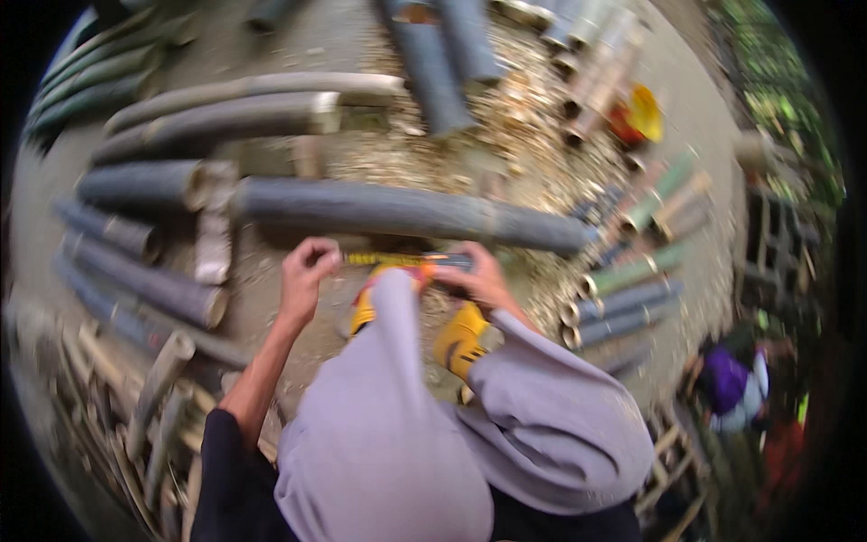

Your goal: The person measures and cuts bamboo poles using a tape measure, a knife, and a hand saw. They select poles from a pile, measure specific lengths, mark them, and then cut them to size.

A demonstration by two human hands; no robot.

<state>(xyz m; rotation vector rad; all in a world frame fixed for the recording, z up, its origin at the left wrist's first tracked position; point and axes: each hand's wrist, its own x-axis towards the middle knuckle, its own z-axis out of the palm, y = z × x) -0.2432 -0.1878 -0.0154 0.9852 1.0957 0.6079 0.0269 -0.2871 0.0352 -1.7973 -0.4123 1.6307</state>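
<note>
A long dark bamboo pole point(406, 212) lies crosswise in front of me on the ground. Just below it I hold a yellow tape measure blade point(388, 259) stretched level between both hands. My left hand point(305, 271) pinches the blade's left end. My right hand point(474, 271) grips the dark tape measure case at the right end. My knees in grey trousers point(397, 406) and yellow shoes point(461, 339) sit under the hands. The picture is blurred.
Several cut bamboo poles lie on the left point(144, 185) and at the top point(442, 63), with short pieces stacked at the right point(632, 289). Wood shavings point(524, 126) cover the ground. Thin sticks pile at lower left point(153, 406). Another person point(736, 384) crouches at the right.
</note>
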